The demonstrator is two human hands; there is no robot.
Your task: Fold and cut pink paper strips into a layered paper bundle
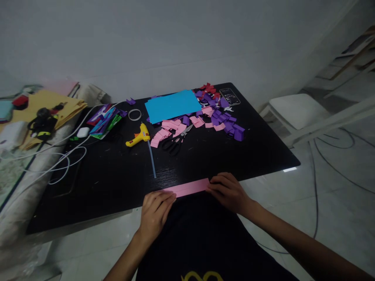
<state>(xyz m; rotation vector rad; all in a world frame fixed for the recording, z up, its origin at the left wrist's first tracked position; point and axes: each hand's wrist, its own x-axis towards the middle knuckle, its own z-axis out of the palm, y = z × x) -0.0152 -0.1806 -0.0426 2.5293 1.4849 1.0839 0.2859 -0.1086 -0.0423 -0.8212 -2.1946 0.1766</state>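
A pink paper strip with a lengthwise line along it spans between my two hands at the table's front edge. The fingers of my left hand are closed over its left end. At the right end, my right hand pinches the strip's corner between thumb and fingers. Beyond the strip lie black-handled scissors, blades pointing up and right. Left of them rests a yellow hot glue gun, with a translucent glue stick reaching toward me.
Blue sheets lie at the back of the black table. Pink pieces, purple pieces and red pieces surround them. A phone sits back right, a tape roll left. White cables cross the left side; a white chair stands right.
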